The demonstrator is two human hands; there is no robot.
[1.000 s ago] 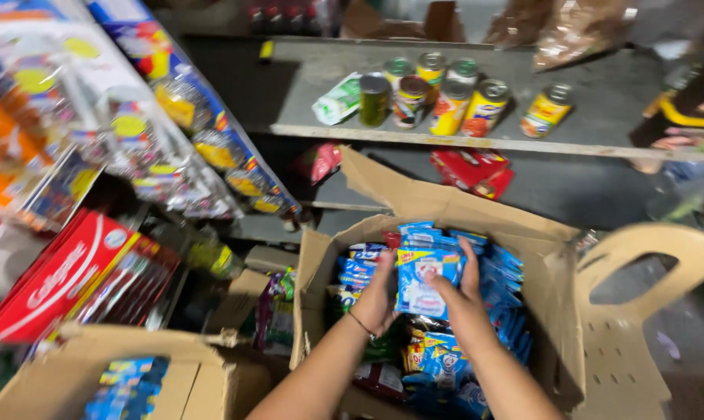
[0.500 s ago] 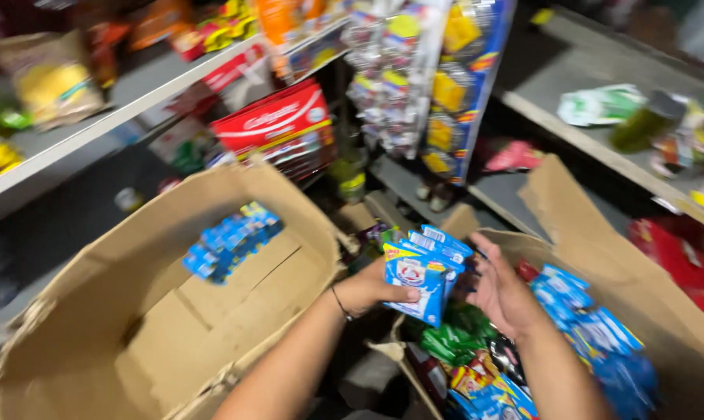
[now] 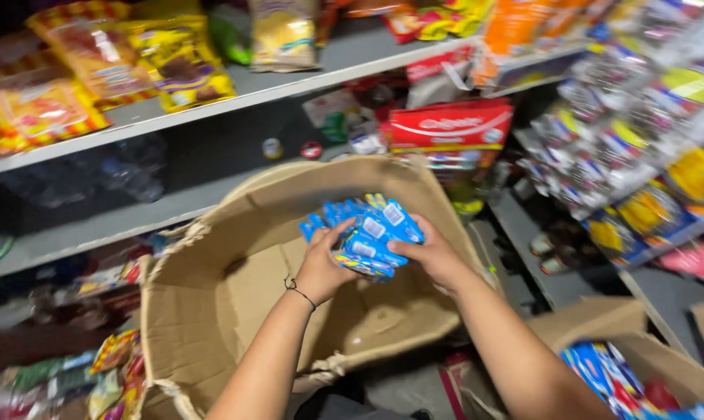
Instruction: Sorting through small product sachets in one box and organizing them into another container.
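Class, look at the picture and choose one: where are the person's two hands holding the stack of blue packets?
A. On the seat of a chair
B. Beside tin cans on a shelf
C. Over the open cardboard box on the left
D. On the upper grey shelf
C: the left hand and right hand grip the stack of blue packets between them above the open cardboard box, whose inside lies below the packets.

Both hands over the big open cardboard box [image 3: 235,303]: left hand [image 3: 322,264] and right hand [image 3: 429,255] clasp a stack of blue snack packets [image 3: 367,233] from either side, above more blue packets against the box's far wall. Grey shelves [image 3: 212,101] with yellow snack bags [image 3: 181,62] run behind.
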